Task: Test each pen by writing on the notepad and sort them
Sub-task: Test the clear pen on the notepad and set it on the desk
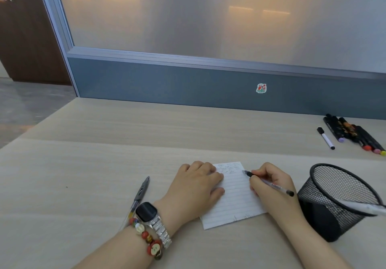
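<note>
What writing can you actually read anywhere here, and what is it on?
Sticker on the partition: Chinese characters, bottom row seemingly "今日快乐"; rest too small.
Pen in the right hand: barrel print blurred, unreadable.
Notepad: test scribbles only, no words.
Markers: labels too small to read.

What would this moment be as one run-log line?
step: pen test | right hand: grips clear pen, tip at right edge of notepad | left hand: flat on notepad | mesh holder: white pen inside

notepad [234,197] on desk [94,154] before me; my left hand [194,187] on it, one pen [140,193] left, cup [334,199] right, markers [353,133] behind that.
</note>
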